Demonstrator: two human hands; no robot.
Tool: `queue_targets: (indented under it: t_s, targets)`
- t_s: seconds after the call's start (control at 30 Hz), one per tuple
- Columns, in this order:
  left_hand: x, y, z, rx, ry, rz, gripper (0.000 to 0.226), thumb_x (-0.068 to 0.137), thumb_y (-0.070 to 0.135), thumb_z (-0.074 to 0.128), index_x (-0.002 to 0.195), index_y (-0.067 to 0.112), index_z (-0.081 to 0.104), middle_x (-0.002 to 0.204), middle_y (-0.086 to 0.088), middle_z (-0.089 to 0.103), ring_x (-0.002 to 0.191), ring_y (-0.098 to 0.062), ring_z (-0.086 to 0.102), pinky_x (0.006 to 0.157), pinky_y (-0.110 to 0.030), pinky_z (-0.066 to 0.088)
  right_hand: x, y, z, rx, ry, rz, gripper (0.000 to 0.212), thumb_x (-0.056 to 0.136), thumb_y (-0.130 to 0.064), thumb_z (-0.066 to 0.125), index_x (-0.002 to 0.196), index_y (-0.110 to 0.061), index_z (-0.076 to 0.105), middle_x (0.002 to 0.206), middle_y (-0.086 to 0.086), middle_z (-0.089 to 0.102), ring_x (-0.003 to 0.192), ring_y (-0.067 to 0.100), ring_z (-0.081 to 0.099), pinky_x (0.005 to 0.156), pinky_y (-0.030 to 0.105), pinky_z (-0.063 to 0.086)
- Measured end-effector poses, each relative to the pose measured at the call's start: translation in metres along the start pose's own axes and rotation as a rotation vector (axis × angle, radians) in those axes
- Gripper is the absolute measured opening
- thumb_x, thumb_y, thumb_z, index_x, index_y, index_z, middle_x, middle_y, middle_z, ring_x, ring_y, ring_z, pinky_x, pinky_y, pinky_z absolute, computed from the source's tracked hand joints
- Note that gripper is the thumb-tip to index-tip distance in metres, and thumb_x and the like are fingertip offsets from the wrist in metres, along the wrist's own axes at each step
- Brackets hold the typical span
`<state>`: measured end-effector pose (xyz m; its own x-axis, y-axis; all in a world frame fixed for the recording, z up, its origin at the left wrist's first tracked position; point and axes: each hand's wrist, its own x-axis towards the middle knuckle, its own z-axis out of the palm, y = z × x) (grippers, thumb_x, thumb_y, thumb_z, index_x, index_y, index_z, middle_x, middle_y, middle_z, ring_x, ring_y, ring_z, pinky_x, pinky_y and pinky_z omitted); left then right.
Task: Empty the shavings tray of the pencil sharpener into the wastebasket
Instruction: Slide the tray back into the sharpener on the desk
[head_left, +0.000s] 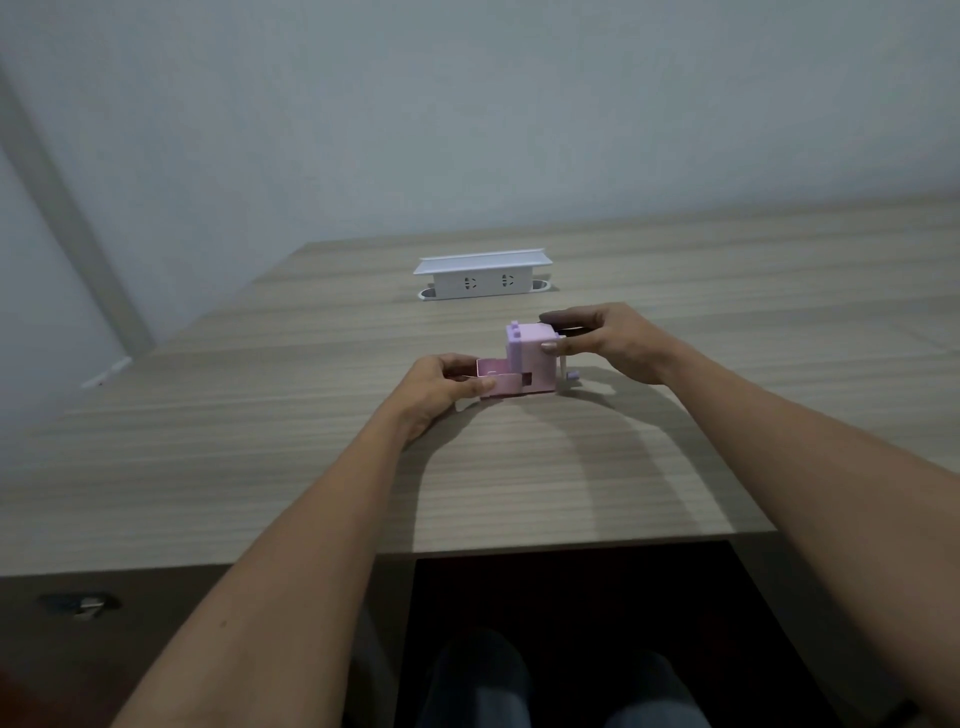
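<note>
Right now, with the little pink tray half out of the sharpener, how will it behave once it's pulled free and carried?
The tray looks like thin plastic, so probably very light and a bit flexible under a firm pinch. It is open-topped and shallow, so tilting could spill any shavings; keep it level. With the right hand off the sharpener, that small body may slide or tip.

No text, label, brand or number can be read anywhere (the socket box (480, 273) shows only outlet slots).
</note>
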<state>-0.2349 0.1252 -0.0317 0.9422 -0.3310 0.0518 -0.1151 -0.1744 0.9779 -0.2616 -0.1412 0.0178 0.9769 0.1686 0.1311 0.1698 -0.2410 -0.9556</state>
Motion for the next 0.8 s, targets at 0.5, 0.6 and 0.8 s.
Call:
queue_targets:
  t_s: [0.5,0.6,0.8]
  targets:
    - [0.003,0.001,0.005,0.047,0.033,-0.003,0.055,0.078,0.01,0.083,0.129,0.001,0.064,0.119,-0.014,0.074,0.112,-0.027,0.071,0.1,-0.033,0.055,0.0,0.001,-0.001,-0.003,0.004,-0.007,0.059,0.077,-0.002,0.081,0.133,-0.002,0.062,0.123,0.007,0.071,0.114,0.013,0.066,0.08,0.006,0.052]
    - [0.003,0.004,0.01,0.058,0.018,0.004,0.052,0.08,0.009,0.081,0.129,0.001,0.065,0.12,-0.015,0.074,0.101,-0.019,0.071,0.088,-0.023,0.056,0.002,0.002,-0.001,-0.008,0.005,-0.006,0.06,0.076,-0.002,0.082,0.133,-0.002,0.063,0.124,0.006,0.071,0.116,0.012,0.066,0.081,0.007,0.052]
    - [0.008,0.01,0.026,0.11,-0.024,0.01,0.048,0.082,0.009,0.08,0.128,0.002,0.066,0.12,-0.013,0.074,0.09,-0.012,0.07,0.073,-0.013,0.056,0.004,0.005,0.0,0.013,0.007,-0.011,0.059,0.077,0.0,0.081,0.134,-0.001,0.062,0.125,0.006,0.07,0.114,0.013,0.066,0.08,0.008,0.052]
